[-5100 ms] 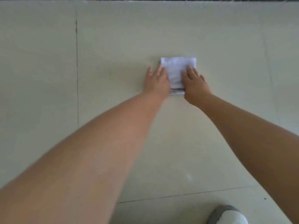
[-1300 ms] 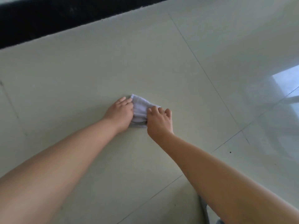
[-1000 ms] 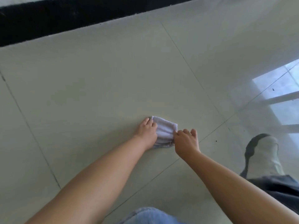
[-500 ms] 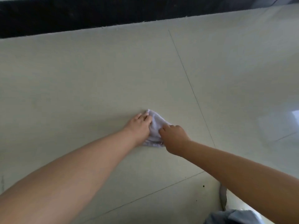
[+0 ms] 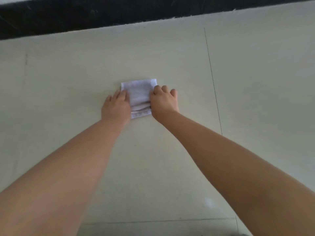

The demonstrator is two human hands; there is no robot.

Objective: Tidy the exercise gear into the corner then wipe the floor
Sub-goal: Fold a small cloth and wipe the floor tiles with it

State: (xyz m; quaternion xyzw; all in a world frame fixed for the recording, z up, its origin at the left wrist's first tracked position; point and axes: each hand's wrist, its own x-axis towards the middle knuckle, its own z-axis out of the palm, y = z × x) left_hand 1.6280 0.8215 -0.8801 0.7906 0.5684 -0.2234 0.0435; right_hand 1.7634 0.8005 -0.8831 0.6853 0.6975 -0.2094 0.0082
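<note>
A folded white cloth [image 5: 139, 95] lies flat on the pale tiled floor [image 5: 150, 171], a little above the middle of the view. My left hand [image 5: 115, 106] rests on the cloth's left edge with its fingers laid fairly straight, pressing it down. At the cloth's right edge my right hand [image 5: 163, 102] has its fingers curled, knuckles up, gripping that edge; the fingertips are hidden. Both forearms reach in from the bottom corners. No exercise gear is in view.
A black strip [image 5: 85, 16] runs along the far edge of the floor at the top. A thin tile joint [image 5: 213, 82] runs down the floor right of the cloth, and another joint [image 5: 153, 221] crosses near the bottom.
The cloth, bunched and angled half a second ago, now lies squared and flat between my hands. The view has swung so that the cloth sits nearer the black strip.
</note>
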